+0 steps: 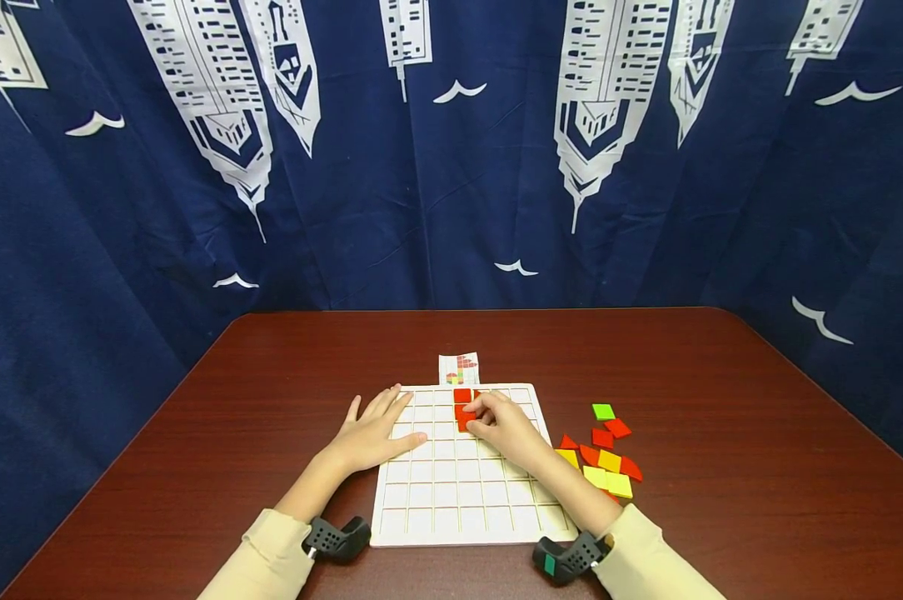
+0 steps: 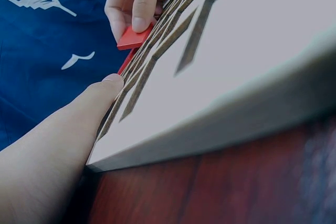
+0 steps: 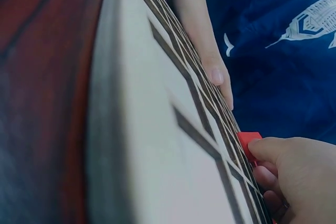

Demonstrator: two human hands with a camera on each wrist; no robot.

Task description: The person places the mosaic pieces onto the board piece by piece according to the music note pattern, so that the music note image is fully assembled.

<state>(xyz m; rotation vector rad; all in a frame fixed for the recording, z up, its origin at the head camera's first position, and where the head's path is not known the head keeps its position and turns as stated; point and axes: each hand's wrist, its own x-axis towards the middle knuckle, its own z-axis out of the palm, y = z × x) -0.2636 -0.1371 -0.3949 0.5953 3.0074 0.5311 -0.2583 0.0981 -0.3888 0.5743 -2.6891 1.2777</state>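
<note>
A white gridded board (image 1: 436, 493) lies on the table with several red tiles near its far edge, one a red square (image 1: 462, 395). With fingers spread, my left hand (image 1: 372, 437) rests on the board's far left part. My right hand (image 1: 506, 427) pinches a red square tile (image 2: 134, 38) between thumb and fingers. In the left wrist view that tile is tilted at the board's surface, and the thumb lies on its face. The right wrist view shows the same red tile (image 3: 249, 144) in the fingertips. My right fingers partly hide the other red tiles.
Right of the board lies a loose group of tiles: a green one (image 1: 603, 412), red ones (image 1: 602, 438) and yellow ones (image 1: 618, 485). A small printed card (image 1: 459, 367) with a coloured pattern sits beyond the board's far edge. Behind the table hangs a blue curtain (image 1: 466, 192).
</note>
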